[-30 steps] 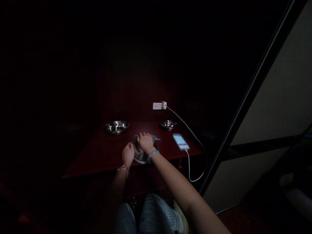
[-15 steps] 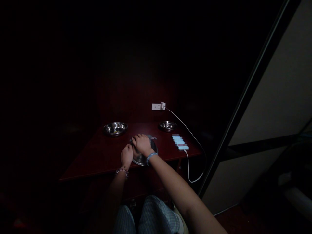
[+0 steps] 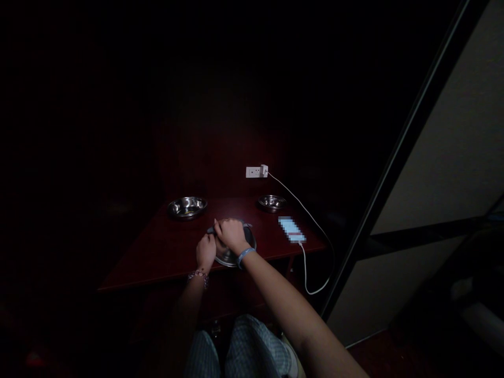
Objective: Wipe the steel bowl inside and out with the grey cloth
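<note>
A shiny metal bowl (image 3: pixel 227 258) rests near the front edge of the dark red table (image 3: pixel 151 252), partly covered by my hands. My left hand (image 3: pixel 206 253), with a beaded bracelet, is closed at the bowl's left rim. Over the bowl lies my right hand (image 3: pixel 232 234), wearing a blue wristband, its fingers curled on a grey piece of what looks like cloth (image 3: pixel 211 230). A bit of that grey material also shows past the right hand's far side. Dim light and my fingers hide most of it.
Two more metal bowls, a larger one (image 3: pixel 187 208) at back left and a smaller one (image 3: pixel 271 203) at back right, stand on the table. A lit phone (image 3: pixel 291 229) lies right, its white cable (image 3: pixel 311 212) running to a wall socket (image 3: pixel 253 172).
My right hand's fingers have curled in more, and grey material now sticks out on their left, with less showing on the far side. The left hand stays at the rim.
</note>
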### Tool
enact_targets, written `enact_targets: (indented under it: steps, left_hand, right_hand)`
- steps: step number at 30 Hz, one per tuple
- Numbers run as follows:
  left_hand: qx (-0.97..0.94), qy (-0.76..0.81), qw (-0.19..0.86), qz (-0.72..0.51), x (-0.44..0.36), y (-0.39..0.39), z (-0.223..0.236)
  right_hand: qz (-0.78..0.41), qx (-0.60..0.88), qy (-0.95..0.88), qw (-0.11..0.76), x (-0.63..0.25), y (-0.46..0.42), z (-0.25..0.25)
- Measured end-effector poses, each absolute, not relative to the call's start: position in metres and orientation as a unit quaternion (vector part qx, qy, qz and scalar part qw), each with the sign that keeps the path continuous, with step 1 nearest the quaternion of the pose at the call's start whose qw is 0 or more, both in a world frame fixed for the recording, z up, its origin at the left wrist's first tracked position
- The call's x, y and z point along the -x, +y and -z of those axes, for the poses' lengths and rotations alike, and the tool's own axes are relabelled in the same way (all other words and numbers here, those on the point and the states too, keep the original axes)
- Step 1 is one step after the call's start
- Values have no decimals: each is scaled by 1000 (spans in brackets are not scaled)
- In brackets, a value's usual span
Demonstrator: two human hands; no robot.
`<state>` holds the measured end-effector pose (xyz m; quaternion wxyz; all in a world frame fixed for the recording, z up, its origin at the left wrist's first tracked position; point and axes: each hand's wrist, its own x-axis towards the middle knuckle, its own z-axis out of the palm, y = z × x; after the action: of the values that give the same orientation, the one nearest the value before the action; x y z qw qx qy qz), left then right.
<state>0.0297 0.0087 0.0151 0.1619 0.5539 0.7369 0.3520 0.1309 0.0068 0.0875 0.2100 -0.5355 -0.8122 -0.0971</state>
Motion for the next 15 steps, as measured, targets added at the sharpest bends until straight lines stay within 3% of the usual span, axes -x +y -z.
enact_targets:
  steps: [15]
  left_hand:
    - [-549, 735, 175, -358, -31, 7, -18]
  right_hand:
    - [68, 580, -781, 223, -137, 3, -91]
